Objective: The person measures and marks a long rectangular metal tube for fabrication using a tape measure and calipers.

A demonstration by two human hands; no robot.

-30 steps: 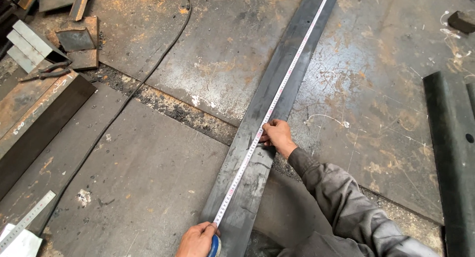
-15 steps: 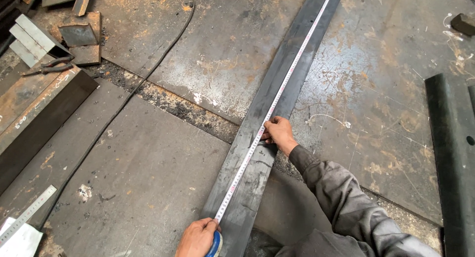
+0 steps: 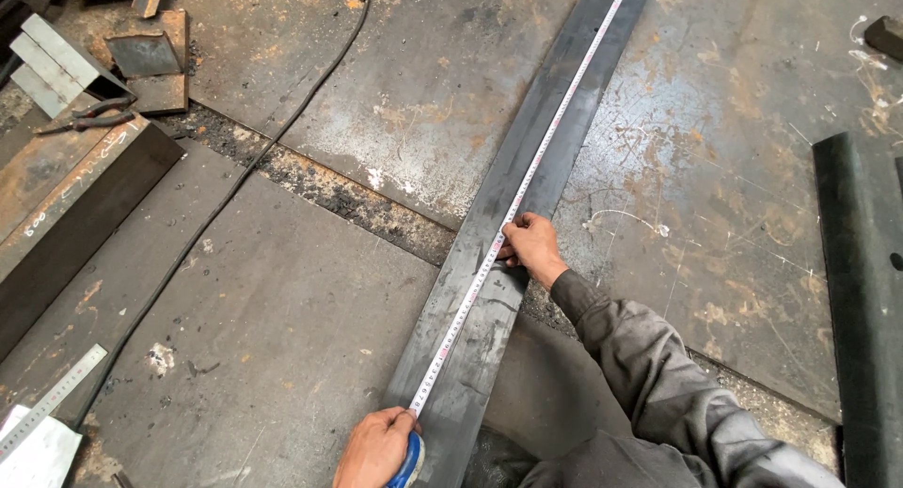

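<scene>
A long dark flat steel bar (image 3: 555, 112) lies on the metal floor, running from the bottom middle to the top right. A white measuring tape (image 3: 527, 182) is stretched along it. My left hand (image 3: 374, 448) grips the blue tape case (image 3: 410, 462) at the bar's near end. My right hand (image 3: 532, 246), in a grey sleeve, presses its fingers on the tape blade halfway up the bar.
A rusty steel box section (image 3: 71, 206) lies at the left, with steel offcuts (image 3: 141, 60) behind it. A black cable (image 3: 235, 182) crosses the floor. A steel ruler (image 3: 47, 399) sits at bottom left. A dark steel beam (image 3: 861, 291) lies along the right edge.
My hands keep their hold on the tape. My right hand has edged slightly up along the bar; the view has shifted a little.
</scene>
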